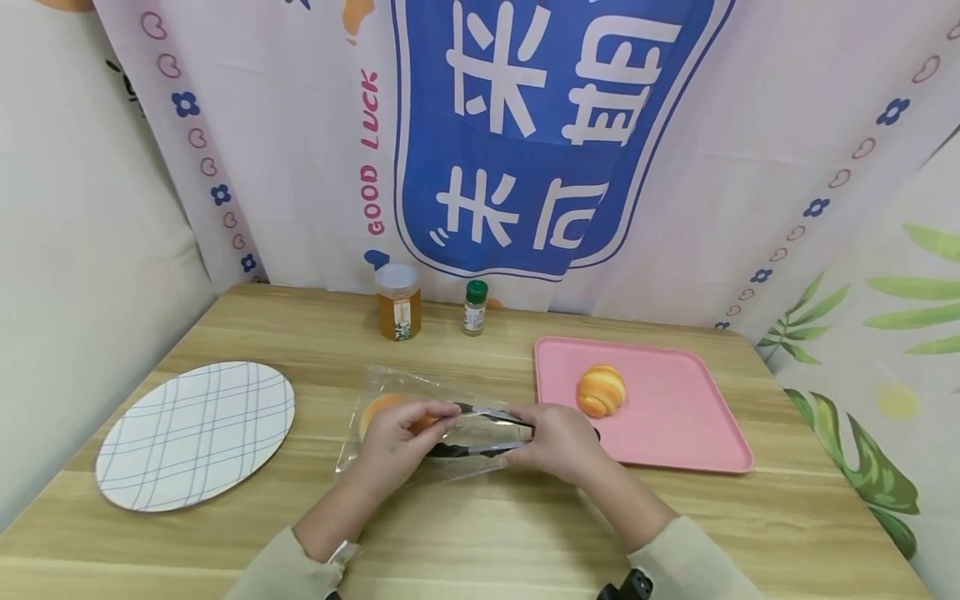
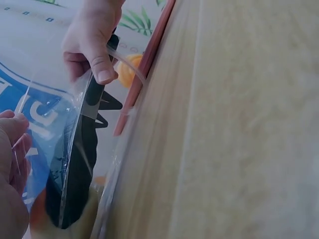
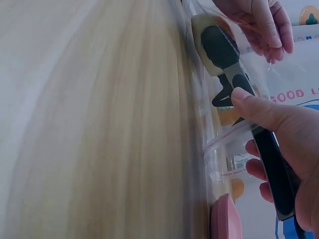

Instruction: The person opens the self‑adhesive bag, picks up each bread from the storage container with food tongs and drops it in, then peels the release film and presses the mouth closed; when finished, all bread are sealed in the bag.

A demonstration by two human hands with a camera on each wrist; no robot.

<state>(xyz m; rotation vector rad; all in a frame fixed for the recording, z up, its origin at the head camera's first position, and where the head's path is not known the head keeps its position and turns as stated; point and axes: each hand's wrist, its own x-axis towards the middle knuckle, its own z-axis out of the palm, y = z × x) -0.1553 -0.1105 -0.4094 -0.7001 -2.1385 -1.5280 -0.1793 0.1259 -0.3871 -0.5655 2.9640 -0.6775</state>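
Observation:
A clear plastic bag (image 1: 442,387) lies in the middle of the table with a round golden-brown bread bun (image 1: 381,408) inside. My right hand (image 1: 558,442) grips a pair of black and silver tongs (image 3: 274,174). Their dark heads (image 2: 75,184) reach into the bag and lie against the bun (image 3: 198,42). Between thumb and fingers my left hand (image 1: 397,442) pinches the bag's clear film, as the right wrist view shows beside the left fingers (image 3: 274,40). The bag's mouth lies around the tongs, close to the right hand's thumb (image 3: 249,102).
On the right a pink tray (image 1: 675,417) holds a croissant-like roll (image 1: 602,390). An oval white plate (image 1: 198,437) with blue checks lies at left. Behind the bag stand a jar of amber contents (image 1: 399,312) and a green-capped shaker (image 1: 475,308), near the curtain (image 1: 315,167).

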